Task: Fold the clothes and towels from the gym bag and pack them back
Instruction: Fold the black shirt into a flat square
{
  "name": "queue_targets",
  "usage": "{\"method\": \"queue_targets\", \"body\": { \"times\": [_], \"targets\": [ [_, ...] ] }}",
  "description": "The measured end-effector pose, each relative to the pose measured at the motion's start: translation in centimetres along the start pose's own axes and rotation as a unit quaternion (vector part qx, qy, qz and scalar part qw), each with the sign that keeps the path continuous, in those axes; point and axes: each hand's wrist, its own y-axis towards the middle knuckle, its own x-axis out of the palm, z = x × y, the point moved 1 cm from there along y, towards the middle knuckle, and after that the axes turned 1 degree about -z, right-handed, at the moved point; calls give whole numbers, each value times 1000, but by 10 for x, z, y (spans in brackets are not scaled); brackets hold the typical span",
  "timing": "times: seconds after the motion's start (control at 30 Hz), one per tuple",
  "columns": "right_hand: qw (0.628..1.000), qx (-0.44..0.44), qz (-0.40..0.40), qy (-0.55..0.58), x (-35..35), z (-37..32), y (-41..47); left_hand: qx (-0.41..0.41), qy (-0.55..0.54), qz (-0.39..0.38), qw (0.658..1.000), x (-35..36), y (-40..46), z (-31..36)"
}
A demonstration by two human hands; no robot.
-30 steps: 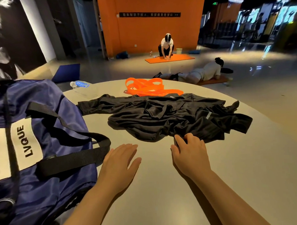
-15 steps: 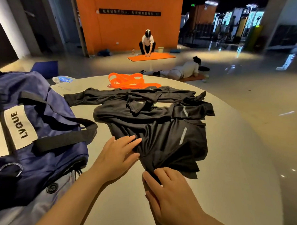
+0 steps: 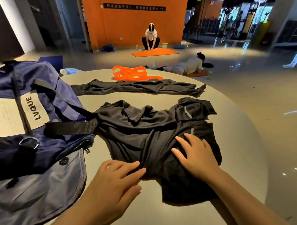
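Note:
A crumpled black sports garment (image 3: 145, 129) with small reflective stripes lies in front of me on the round grey table (image 3: 239, 142). My right hand (image 3: 195, 154) lies flat on its right half, fingers spread. My left hand (image 3: 113, 180) rests at its near left edge, fingers extended and touching the cloth. A second black garment (image 3: 134, 86) lies stretched out farther back. The navy gym bag (image 3: 34, 120) with an "LVQUE" label sits on the left; its black strap reaches the near garment.
An orange resistance band (image 3: 132, 74) lies at the table's far edge, and a water bottle (image 3: 69, 71) lies behind the bag. Beyond the table, one person crouches on an orange mat (image 3: 155, 52) and another lies on the floor.
The near black garment has been pulled toward me, apart from the far one. My right hand moved up onto the cloth; my left hand shifted to its near edge.

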Motion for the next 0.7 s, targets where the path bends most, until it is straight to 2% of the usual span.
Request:
{"method": "queue_targets", "body": {
  "times": [0.1,0.23,0.3,0.37,0.43,0.5,0.6,0.7],
  "targets": [
    [999,-34,-16,-25,3,2,-14,49,-19,7,999,-6,-11,23],
    [995,-83,-31,-49,2,10,-46,40,-156,31,986,-19,10,36],
    [994,-87,-41,-47,-1,20,-56,58,-112,38,991,-20,37,31],
    [996,-65,-37,-40,-3,34,-59,60,-24,-9,998,-13,70,16],
    [999,-21,-14,-27,-7,49,-56,30,36,-81,996,-3,100,-1],
    [1000,27,7,-14,-10,63,-49,-18,41,-122,991,15,119,-14],
    [998,63,11,-3,-14,78,-28,-87,38,-139,986,26,134,-16],
    [998,59,20,24,-15,88,4,-148,37,-144,978,25,134,-4]
  ]
}}
